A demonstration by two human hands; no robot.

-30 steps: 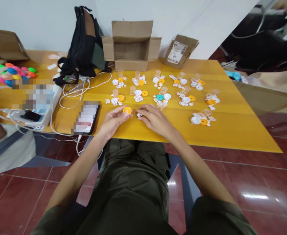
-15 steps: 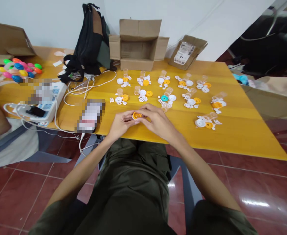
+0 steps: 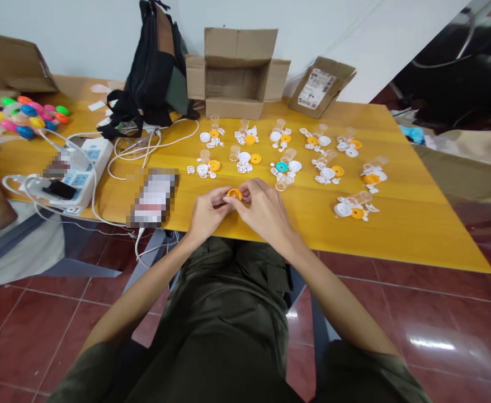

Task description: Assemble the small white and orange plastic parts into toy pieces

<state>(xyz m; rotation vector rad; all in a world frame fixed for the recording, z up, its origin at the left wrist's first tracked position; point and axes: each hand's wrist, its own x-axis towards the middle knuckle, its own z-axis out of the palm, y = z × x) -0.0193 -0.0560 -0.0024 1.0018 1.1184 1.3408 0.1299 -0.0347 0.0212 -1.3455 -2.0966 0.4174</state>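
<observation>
By the desk's near edge (image 3: 354,249), orange cap (image 3: 234,193): between your hands
Left hand (image 3: 207,217): pinching it
Right hand (image 3: 266,208): likewise, arched

A black backpack (image 3: 151,73) stands beyond a phone (image 3: 154,197) and white power strip (image 3: 83,178)

You are facing a pale wall (image 3: 312,33) behind a yellow-brown table (image 3: 417,229). Dark red floor tiles (image 3: 379,319) are extending below and reflecting a white light streak (image 3: 432,343) at right.
</observation>
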